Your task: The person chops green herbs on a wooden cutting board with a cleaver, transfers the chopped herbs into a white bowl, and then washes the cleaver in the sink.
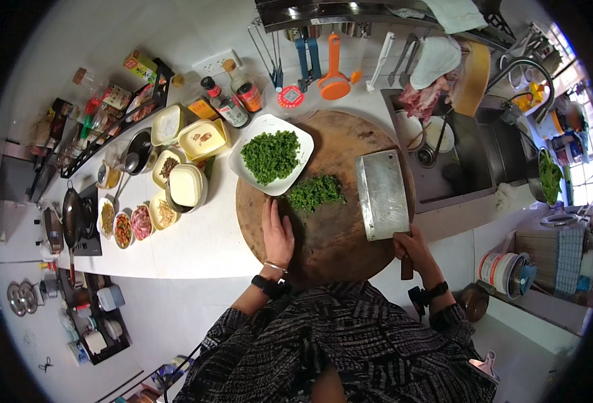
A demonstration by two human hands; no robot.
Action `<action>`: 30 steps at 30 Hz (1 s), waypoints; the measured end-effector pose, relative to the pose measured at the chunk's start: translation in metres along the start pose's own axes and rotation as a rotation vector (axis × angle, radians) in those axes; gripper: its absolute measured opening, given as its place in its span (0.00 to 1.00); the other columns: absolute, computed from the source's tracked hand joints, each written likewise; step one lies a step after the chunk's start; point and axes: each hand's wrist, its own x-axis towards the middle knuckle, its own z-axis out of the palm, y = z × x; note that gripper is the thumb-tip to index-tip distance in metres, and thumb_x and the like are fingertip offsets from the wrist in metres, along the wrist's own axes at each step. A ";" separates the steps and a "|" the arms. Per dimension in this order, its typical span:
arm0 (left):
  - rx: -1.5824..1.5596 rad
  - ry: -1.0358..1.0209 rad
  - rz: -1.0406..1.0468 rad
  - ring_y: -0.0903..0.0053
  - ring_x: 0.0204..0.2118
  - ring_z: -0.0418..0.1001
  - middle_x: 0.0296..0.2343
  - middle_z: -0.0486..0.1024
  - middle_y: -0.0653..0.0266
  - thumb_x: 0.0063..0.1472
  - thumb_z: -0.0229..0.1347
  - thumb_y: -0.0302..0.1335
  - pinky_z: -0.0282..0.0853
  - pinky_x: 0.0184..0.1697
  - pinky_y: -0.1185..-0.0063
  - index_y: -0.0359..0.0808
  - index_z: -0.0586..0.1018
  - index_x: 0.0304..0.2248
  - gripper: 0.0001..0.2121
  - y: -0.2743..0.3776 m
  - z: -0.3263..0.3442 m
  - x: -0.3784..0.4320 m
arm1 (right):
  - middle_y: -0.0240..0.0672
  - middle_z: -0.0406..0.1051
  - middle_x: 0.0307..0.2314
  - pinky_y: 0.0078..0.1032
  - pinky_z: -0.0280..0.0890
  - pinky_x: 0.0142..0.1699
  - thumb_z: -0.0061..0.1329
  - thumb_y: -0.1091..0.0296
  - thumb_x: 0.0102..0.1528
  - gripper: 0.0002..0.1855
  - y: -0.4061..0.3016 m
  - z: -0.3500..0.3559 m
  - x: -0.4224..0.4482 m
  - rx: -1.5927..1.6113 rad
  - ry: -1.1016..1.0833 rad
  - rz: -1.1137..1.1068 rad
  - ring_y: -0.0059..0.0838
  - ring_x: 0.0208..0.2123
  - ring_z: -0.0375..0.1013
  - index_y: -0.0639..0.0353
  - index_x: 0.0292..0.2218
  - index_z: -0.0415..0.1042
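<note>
My right hand (pixel 413 247) grips the wooden handle of a cleaver (pixel 383 195), whose broad steel blade lies flat over the right side of a round wooden chopping board (pixel 276 252). My left hand (pixel 277 236) rests on the board's left part with the fingers pointing away from me, holding nothing. Beyond its fingertips and to the right is a small heap of chopped greens (pixel 317 193). A white square plate (pixel 304 146) heaped with finely cut green pieces (pixel 271 157) overlaps the board's far left edge, close to the heap.
Small dishes of chopped peppers (pixel 123 230), raw meat (pixel 141 222) and sliced pale food (pixel 165 213) stand left, near stacked bowls (pixel 185 185). Sauce bottles (pixel 232 110) stand behind the plate. Right of the board is a sink (pixel 465 171); raw meat (pixel 424 98) hangs above it.
</note>
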 end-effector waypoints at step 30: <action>-0.306 0.086 0.059 0.51 0.57 0.59 0.55 0.60 0.43 0.63 0.53 0.35 0.54 0.61 0.67 0.27 0.63 0.56 0.27 0.075 0.040 0.066 | 0.29 0.66 0.18 0.20 0.59 0.22 0.46 0.72 0.57 0.05 -0.013 0.111 -0.020 -0.221 -0.137 -0.001 0.17 0.18 0.65 0.61 0.36 0.66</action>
